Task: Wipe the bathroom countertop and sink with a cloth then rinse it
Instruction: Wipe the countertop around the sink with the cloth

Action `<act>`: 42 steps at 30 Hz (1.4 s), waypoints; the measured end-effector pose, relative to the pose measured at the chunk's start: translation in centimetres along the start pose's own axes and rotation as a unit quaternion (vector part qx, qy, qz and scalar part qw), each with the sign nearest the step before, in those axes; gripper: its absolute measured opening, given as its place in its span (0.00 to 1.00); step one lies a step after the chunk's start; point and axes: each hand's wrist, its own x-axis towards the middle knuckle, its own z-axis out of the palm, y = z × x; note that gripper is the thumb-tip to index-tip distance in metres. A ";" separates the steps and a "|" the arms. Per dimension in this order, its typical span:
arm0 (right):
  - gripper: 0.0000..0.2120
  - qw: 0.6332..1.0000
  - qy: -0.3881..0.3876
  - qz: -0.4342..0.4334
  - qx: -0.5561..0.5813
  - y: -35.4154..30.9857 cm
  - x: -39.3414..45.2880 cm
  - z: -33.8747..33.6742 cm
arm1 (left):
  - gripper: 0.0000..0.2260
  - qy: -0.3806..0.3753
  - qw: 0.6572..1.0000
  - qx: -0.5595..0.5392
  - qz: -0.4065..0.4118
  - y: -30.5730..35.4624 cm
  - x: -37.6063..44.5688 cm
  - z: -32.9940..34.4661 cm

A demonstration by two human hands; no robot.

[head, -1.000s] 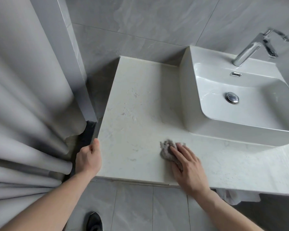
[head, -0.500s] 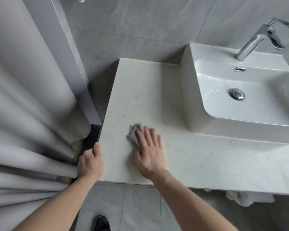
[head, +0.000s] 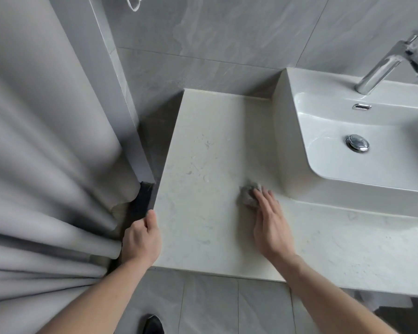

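Note:
A small grey cloth [head: 247,196] lies on the pale marble countertop [head: 203,165], close to the sink's front left corner. My right hand [head: 272,225] presses flat on the cloth with straight fingers, which cover its near part. My left hand [head: 143,239] grips the countertop's left edge near the front corner, thumb on top. The white basin sink [head: 348,179] stands on the counter at the right, with a chrome drain plug [head: 357,143] in its bowl and a chrome faucet [head: 386,63] behind it.
A grey curtain [head: 46,165] hangs in folds at the left, right against the counter's edge. Grey tiled wall [head: 227,44] rises behind the counter. Below the front edge lie grey floor tiles and a dark shoe [head: 153,324]. A white rag hangs under the counter at the right.
My right hand slid the cloth leftward across the counter, then back to the right toward the sink. My left hand kept its grip on the left edge.

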 end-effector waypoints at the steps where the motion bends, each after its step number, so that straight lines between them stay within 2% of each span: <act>1: 0.25 0.999 0.012 0.022 -0.022 1.4 0.4 -1.2 | 0.31 0.001 1.000 0.007 -0.004 -0.1 0.0 0.1; 5: 0.29 0.993 -0.037 0.027 -0.107 2.7 1.7 -1.5 | 0.32 0.007 1.000 0.009 -0.011 0.0 0.0 0.1; 8: 0.31 0.992 -0.026 0.072 -0.103 -0.2 3.1 1.1 | 0.32 0.011 1.000 0.009 -0.011 0.1 -0.1 0.1; 10: 0.32 0.994 -0.029 0.065 -0.079 -3.4 4.1 3.1 | 0.32 0.015 1.000 0.008 -0.009 0.1 -0.1 0.1; 16: 0.35 0.985 -0.147 -0.092 0.000 -13.9 4.3 8.3 | 0.29 0.024 1.000 0.004 0.002 0.1 0.0 0.2; 18: 0.34 0.976 -0.171 -0.135 0.015 -14.9 4.0 9.0 | 0.29 0.028 1.000 0.007 0.003 -0.1 0.0 0.1; 21: 0.33 0.969 -0.179 -0.168 0.008 -13.0 4.5 8.3 | 0.31 0.025 1.000 0.004 0.015 -0.4 0.2 0.4; 24: 0.34 0.978 -0.141 -0.149 -0.031 -8.5 5.2 6.8 | 0.30 0.021 1.000 0.013 -0.005 -0.2 0.2 0.3; 29: 0.27 0.998 -0.034 -0.021 -0.058 -1.7 4.5 3.0 | 0.30 0.008 1.000 0.010 -0.005 0.1 0.1 0.1; 34: 0.28 0.992 0.052 0.083 -0.086 0.4 2.6 1.7 | 0.30 0.016 1.000 0.018 0.001 -0.3 0.1 0.4; 38: 0.29 0.990 0.058 0.095 -0.088 0.1 2.4 1.9 | 0.28 0.021 1.000 0.020 -0.002 -0.3 0.2 0.4; 42: 0.29 0.990 0.052 0.094 -0.091 0.2 2.5 1.8 | 0.31 0.017 0.997 0.068 -0.012 -0.1 0.2 0.2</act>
